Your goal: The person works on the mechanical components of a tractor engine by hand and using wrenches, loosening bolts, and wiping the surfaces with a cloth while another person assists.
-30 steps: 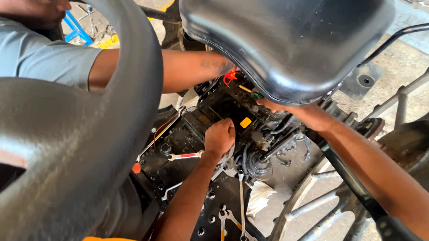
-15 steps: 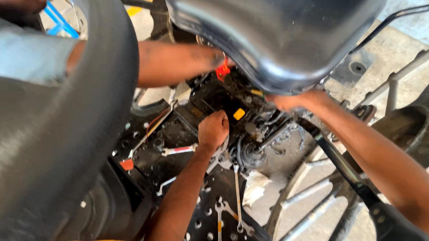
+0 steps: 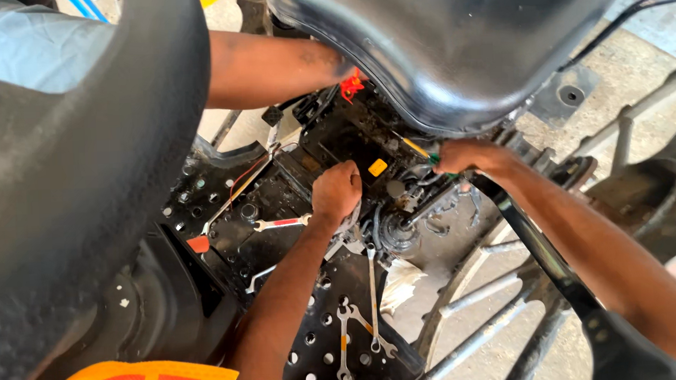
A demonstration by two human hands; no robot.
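My left hand (image 3: 336,190) is a closed fist pressed down on the black, greasy machine body (image 3: 336,141) beneath a big black seat (image 3: 453,44). A silver wrench (image 3: 343,238) sticks out below the fist. My right hand (image 3: 464,157) reaches under the seat's edge, its fingers closed on a thin tool with a green tip (image 3: 434,158). A small yellow tag (image 3: 378,167) lies between my hands. From the upper left, another person's bare arm (image 3: 274,65) reaches into the same cavity next to a red tag (image 3: 351,84); that hand is hidden by the seat.
A wide black fender (image 3: 76,184) fills the left. Several loose wrenches (image 3: 371,286) lie on the perforated black footplate (image 3: 325,355), another with a red mark (image 3: 279,223) on the body. A white rag (image 3: 401,281) and a black lever (image 3: 543,258) lie to the right.
The view has shifted closer and lower over the machine. Both my hands and the other person's arm stay at the same spots on it.
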